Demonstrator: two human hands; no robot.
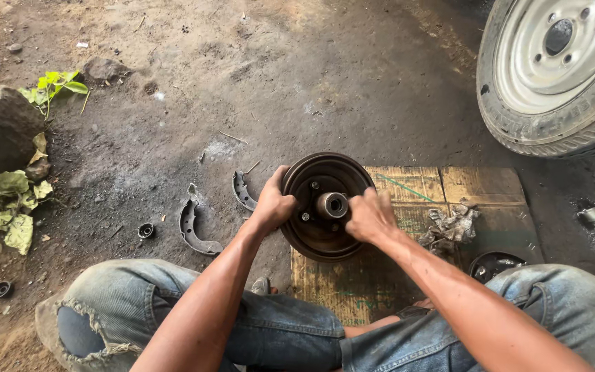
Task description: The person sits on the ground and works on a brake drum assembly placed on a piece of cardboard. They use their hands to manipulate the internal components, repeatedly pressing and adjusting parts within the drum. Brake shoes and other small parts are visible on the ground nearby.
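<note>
Left hand (273, 204), right hand (370, 217), brake drum (325, 207) between

Flattened brown cardboard box (408, 186) on ground

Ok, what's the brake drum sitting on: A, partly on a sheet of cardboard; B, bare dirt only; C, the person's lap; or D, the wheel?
A: the drum rests with its right part on the cardboard and its left edge over the dirt, held by the left hand and right hand.
</note>
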